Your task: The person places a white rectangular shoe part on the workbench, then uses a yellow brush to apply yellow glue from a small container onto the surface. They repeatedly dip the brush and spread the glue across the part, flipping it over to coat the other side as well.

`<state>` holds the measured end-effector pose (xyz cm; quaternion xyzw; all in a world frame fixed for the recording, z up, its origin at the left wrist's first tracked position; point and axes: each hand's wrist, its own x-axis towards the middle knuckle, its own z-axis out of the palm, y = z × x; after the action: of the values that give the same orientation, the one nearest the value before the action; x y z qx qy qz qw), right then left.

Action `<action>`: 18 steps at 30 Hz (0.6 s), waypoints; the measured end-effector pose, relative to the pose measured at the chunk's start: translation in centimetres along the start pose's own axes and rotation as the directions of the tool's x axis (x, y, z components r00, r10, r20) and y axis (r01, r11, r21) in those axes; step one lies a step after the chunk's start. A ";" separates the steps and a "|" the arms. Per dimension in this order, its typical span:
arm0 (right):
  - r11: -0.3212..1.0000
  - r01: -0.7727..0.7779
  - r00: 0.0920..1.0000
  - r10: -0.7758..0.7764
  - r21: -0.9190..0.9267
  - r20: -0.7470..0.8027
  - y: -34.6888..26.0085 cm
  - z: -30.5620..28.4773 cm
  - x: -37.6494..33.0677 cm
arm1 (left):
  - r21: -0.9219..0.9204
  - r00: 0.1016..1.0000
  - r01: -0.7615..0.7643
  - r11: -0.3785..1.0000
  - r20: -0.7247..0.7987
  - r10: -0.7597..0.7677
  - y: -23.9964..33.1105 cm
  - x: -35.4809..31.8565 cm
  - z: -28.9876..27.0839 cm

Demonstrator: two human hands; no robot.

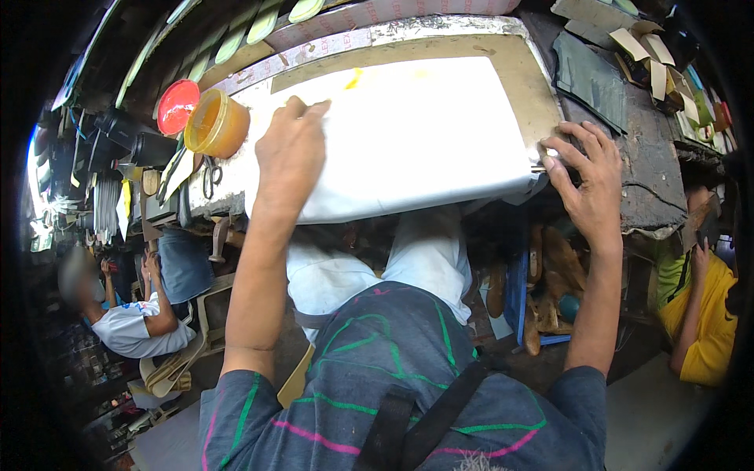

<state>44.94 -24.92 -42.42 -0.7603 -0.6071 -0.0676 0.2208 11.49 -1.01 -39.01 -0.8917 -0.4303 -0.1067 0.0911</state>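
A large white sheet (416, 141) lies across the bench top in front of me, its near edge hanging over the front. Yellow smears (355, 78) show near its far edge. Over the left part of the sheet is my left hand (292, 149), fingers curled together; whatever they hold, if anything, is hidden. My right hand (587, 169) rests at the sheet's right edge with fingers bent and spread, thumb and index fingertips apart. A small thin piece (537, 168) sticks out beside the thumb. Left of my left hand, an open tub (220, 124) of amber-yellow paste leans beside its red lid (178, 107).
Black-handled scissors (210, 177) and a hammer (220, 239) are at the left. Dark folded material (589, 78) and open boxes (648, 59) sit at the right. Below, a blue crate (518, 298) holds wooden shoe lasts. People sit at left (145, 318) and right (703, 322).
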 end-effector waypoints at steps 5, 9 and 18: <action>0.990 -0.036 0.999 0.037 0.137 -0.007 -1.7 0.0 1.1 | 0.091 0.999 -0.050 0.995 -0.015 0.052 -1.0 -0.5 0.0; 0.969 0.168 0.982 -0.180 0.180 0.055 -3.4 1.7 2.8 | 0.149 1.000 -0.009 0.989 0.001 0.009 0.7 0.3 0.1; 0.972 0.089 0.988 -0.115 0.216 0.108 -2.8 3.3 2.7 | 0.168 0.992 -0.113 0.979 -0.039 0.122 3.2 0.7 0.0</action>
<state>42.39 -20.60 -43.67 -0.7031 -0.6612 0.0314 0.2597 14.42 -2.46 -39.02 -0.9020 -0.3818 -0.0871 0.1817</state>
